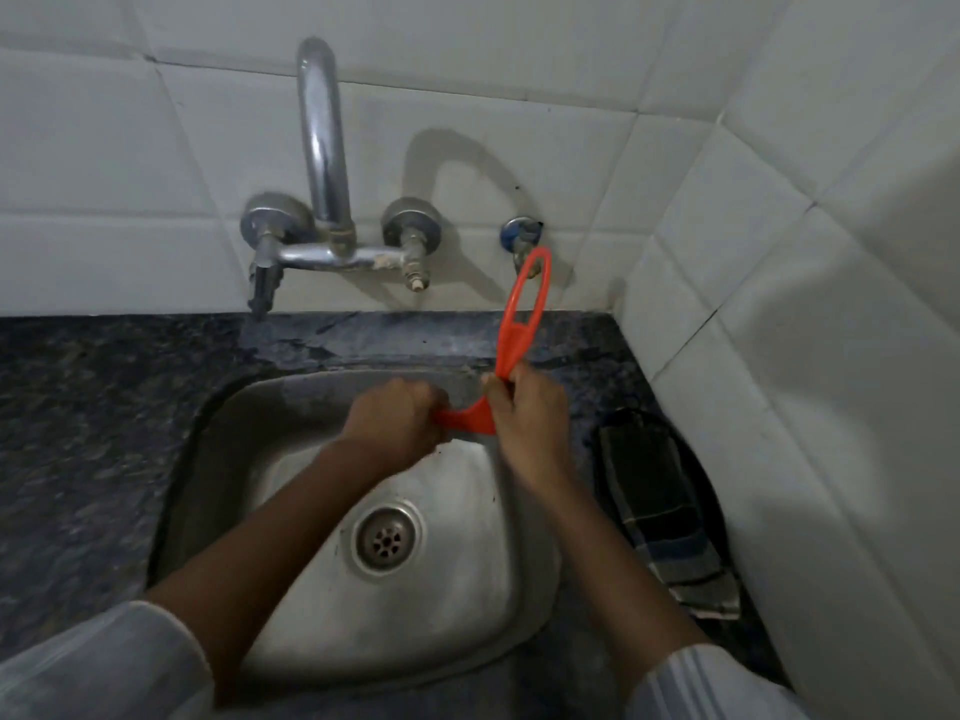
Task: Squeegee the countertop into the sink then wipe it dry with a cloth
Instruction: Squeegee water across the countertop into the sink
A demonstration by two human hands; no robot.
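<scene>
An orange plastic squeegee (521,317) is held above the back of the steel sink (291,407), its looped handle pointing up toward the wall. My right hand (530,413) grips it at the base of the handle. My left hand (397,420) is closed on the left end of its blade. A dark checked cloth (662,511) lies on the dark speckled countertop (93,418), to the right of the sink by the side wall.
A chrome wall faucet (322,148) with two valves rises behind the sink, and a small blue tap (519,236) sits to its right. White tiled walls close in at the back and right. The drain (387,540) is in the sink's middle.
</scene>
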